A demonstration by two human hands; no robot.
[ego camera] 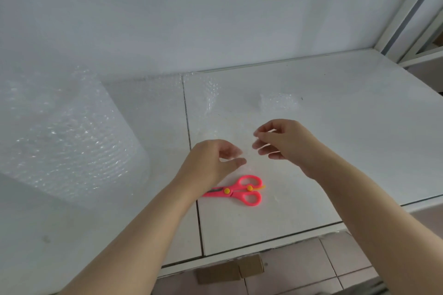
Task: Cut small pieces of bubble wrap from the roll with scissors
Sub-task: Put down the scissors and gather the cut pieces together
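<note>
Two forearms are held extended over the white table [347, 141], left hand [213, 160] and right hand [287, 141] raised with fingers loosely curled, any grip not determinable; counted: one clear bubble-wrap roll [67, 139] at 9 o'clock, one pink plastic scissors [239, 190] laid at 6 o'clock, one small cut bubble-wrap piece [278, 103] at 12 o'clock.

Bright, flat, cool light washes the white table [311, 84] and wall [143, 19], leaving barely any shadows. Small glints speckle the bubble wrap roll [67, 136] at left. The fingertips [257, 145] are motion-blurred, and straight lines bow toward the frame's edges.
</note>
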